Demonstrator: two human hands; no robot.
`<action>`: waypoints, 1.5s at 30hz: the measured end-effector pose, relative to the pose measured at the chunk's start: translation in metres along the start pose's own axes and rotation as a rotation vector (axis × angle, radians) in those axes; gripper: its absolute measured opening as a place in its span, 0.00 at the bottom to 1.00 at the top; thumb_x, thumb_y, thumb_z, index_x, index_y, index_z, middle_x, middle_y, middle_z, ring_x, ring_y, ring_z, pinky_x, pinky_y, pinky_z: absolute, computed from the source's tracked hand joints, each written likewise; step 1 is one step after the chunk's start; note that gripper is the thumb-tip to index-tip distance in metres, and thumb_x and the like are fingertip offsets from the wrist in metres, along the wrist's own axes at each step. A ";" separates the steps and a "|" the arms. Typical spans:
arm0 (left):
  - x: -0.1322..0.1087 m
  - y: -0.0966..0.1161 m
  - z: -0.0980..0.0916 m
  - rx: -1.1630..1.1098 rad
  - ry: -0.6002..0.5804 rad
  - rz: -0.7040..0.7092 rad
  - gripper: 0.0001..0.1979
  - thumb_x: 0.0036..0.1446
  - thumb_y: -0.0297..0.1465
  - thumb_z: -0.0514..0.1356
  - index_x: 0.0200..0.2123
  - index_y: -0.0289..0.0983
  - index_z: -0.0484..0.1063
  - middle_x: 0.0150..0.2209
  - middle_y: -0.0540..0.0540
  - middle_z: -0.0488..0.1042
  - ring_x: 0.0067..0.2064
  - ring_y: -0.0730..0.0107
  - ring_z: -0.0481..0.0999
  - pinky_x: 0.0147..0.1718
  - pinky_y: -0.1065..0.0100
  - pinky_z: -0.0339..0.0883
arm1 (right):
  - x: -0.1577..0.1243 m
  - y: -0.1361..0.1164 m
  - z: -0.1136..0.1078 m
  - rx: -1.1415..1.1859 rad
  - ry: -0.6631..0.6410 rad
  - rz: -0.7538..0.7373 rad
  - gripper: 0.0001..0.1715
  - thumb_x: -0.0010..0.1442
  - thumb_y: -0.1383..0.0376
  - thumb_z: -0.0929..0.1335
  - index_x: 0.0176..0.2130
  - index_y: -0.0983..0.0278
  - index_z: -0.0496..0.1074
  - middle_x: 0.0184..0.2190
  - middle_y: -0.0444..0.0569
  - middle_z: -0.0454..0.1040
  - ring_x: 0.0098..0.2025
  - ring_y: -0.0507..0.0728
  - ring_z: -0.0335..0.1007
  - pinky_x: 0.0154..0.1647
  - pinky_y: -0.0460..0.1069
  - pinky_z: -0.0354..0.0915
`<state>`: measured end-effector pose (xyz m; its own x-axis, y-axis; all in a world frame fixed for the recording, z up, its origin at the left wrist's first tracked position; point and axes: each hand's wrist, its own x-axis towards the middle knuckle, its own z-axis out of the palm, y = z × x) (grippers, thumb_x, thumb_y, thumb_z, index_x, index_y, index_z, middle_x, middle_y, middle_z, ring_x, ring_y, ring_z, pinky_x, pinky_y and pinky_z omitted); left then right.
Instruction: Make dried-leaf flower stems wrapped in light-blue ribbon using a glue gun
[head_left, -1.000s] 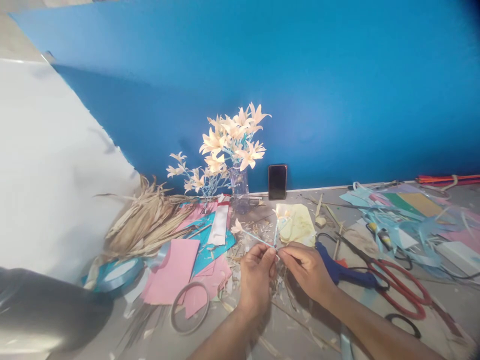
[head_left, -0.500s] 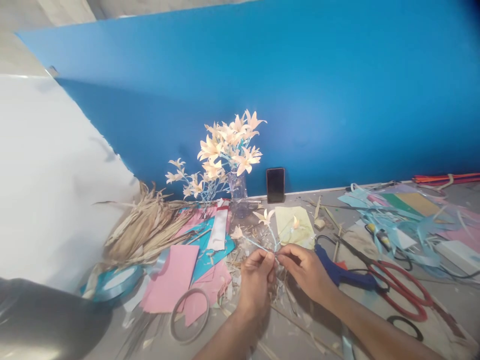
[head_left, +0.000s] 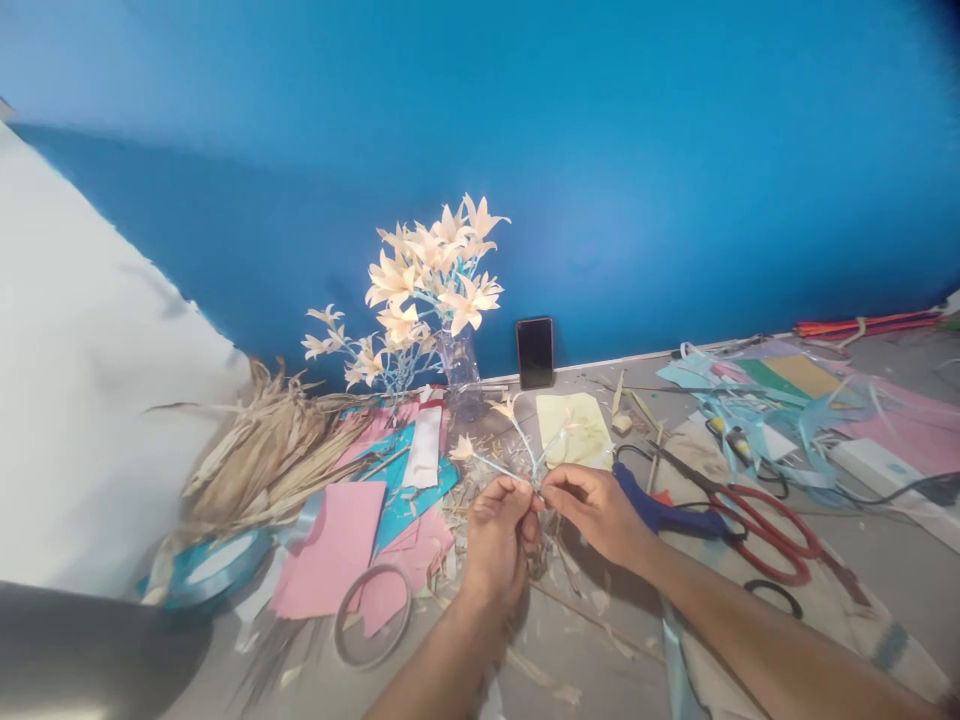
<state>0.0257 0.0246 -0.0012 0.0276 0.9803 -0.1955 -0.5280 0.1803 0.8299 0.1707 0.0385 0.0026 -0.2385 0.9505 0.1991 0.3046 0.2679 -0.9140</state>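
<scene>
My left hand (head_left: pixel 499 535) pinches a small branched stem (head_left: pixel 501 468) of handmade flowers near its lower end. My right hand (head_left: pixel 596 508) is closed at the same spot, fingertips meeting the stem just beside the left ones. Three thin, pale-blue wrapped branches fan out above the fingers. A cream flower (head_left: pixel 463 449) tips the left branch, and two more small blooms top the others. Behind, a bunch of cream flowers (head_left: pixel 431 265) stands in a clear vase (head_left: pixel 460 375). The exact grip point is partly hidden by my fingers.
Red-handled scissors (head_left: pixel 772 535) and a blue glue gun (head_left: pixel 675 515) lie right of my hands. Left are pink paper (head_left: pixel 337 550), a tape ring (head_left: pixel 373 615), blue ribbon roll (head_left: pixel 217 570) and dried husks (head_left: pixel 262 450). A phone (head_left: pixel 535 352) leans on the wall.
The whole view has shifted, so the scene sits further left and slightly higher. Both hands stay together on the flower stem, with the fingers only slightly moved.
</scene>
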 end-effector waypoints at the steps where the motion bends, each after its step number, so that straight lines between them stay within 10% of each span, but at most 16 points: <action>1: 0.000 0.000 0.000 -0.012 -0.011 -0.017 0.19 0.44 0.40 0.73 0.24 0.36 0.67 0.21 0.53 0.72 0.16 0.84 0.57 0.16 0.78 0.49 | 0.000 0.000 0.000 -0.002 -0.001 -0.001 0.13 0.62 0.61 0.65 0.29 0.63 0.73 0.24 0.42 0.71 0.27 0.52 0.63 0.29 0.46 0.59; 10: 0.002 0.001 -0.005 0.038 -0.156 -0.012 0.16 0.47 0.38 0.71 0.23 0.36 0.69 0.20 0.52 0.72 0.17 0.82 0.59 0.18 0.76 0.50 | 0.007 0.008 -0.009 0.013 0.044 0.034 0.10 0.57 0.58 0.70 0.31 0.62 0.77 0.29 0.46 0.78 0.33 0.56 0.71 0.37 0.48 0.63; 16: -0.004 0.001 -0.001 0.368 0.012 0.214 0.10 0.52 0.34 0.67 0.24 0.36 0.73 0.20 0.52 0.71 0.20 0.78 0.62 0.22 0.73 0.56 | 0.007 -0.001 -0.008 0.184 0.025 0.292 0.12 0.51 0.57 0.71 0.27 0.64 0.75 0.21 0.43 0.72 0.25 0.53 0.64 0.27 0.47 0.58; 27: -0.009 -0.016 -0.009 0.621 0.112 0.511 0.03 0.56 0.31 0.64 0.30 0.40 0.78 0.30 0.47 0.79 0.33 0.64 0.73 0.38 0.66 0.66 | -0.003 -0.015 -0.002 0.441 0.052 0.311 0.16 0.47 0.54 0.74 0.27 0.63 0.73 0.19 0.40 0.65 0.23 0.50 0.54 0.24 0.46 0.51; 38: -0.011 -0.014 0.001 0.522 0.122 0.397 0.07 0.55 0.32 0.64 0.26 0.38 0.75 0.22 0.51 0.72 0.26 0.71 0.68 0.30 0.70 0.63 | -0.004 -0.010 0.010 0.496 0.102 0.348 0.17 0.51 0.53 0.72 0.25 0.64 0.72 0.21 0.44 0.70 0.25 0.53 0.63 0.28 0.47 0.57; 45: -0.002 0.000 0.000 0.177 -0.072 -0.080 0.17 0.47 0.39 0.71 0.23 0.35 0.68 0.18 0.53 0.67 0.17 0.82 0.57 0.18 0.75 0.49 | -0.003 -0.012 0.002 0.385 0.045 0.202 0.16 0.57 0.55 0.69 0.25 0.63 0.72 0.22 0.45 0.74 0.28 0.55 0.69 0.32 0.49 0.63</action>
<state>0.0258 0.0230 -0.0008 0.1273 0.9644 -0.2319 -0.3641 0.2630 0.8935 0.1663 0.0322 0.0122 -0.1665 0.9860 0.0102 -0.0274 0.0057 -0.9996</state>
